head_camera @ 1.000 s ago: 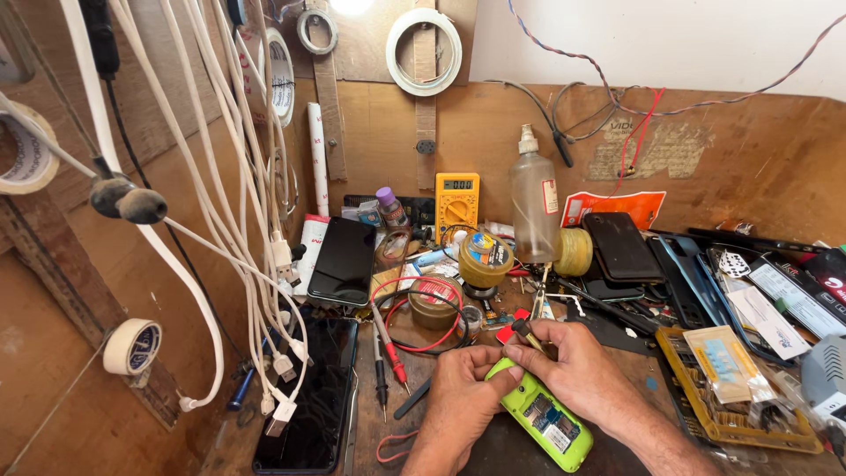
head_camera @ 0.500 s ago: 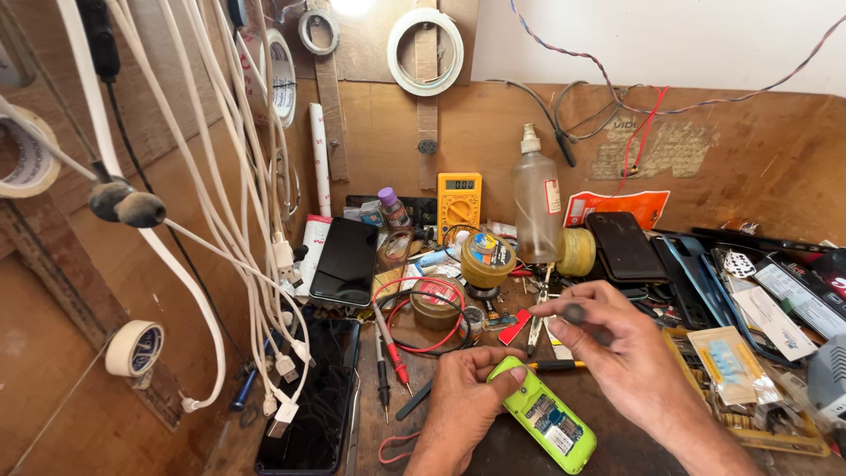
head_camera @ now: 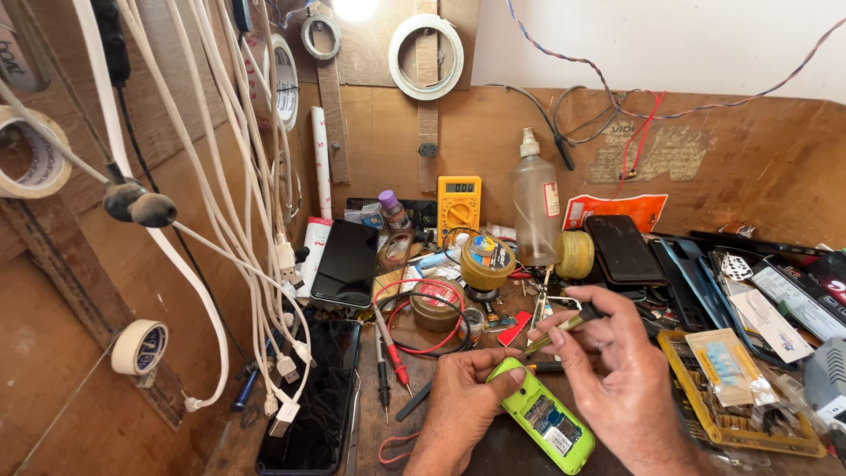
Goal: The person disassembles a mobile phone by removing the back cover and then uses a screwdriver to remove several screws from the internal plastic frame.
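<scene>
Head view shows our left hand (head_camera: 458, 401) clasping the opened green phone (head_camera: 542, 427) at lower centre on the tabletop (head_camera: 388, 427), right hand (head_camera: 617, 370) pinching a thin tool (head_camera: 555, 335); light, rigid, fragile inside, we judge it best gripped by its edges.

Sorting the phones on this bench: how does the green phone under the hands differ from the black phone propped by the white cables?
The green phone is small, bright lime, lying back-up with its cover off and inner parts exposed; the black phone is larger, closed, showing a dark glossy face. The green phone is steadied by the left hand while the right hand holds a thin tool; the black phone is untouched, leaning among clutter. Both are rectangular handsets.
</scene>
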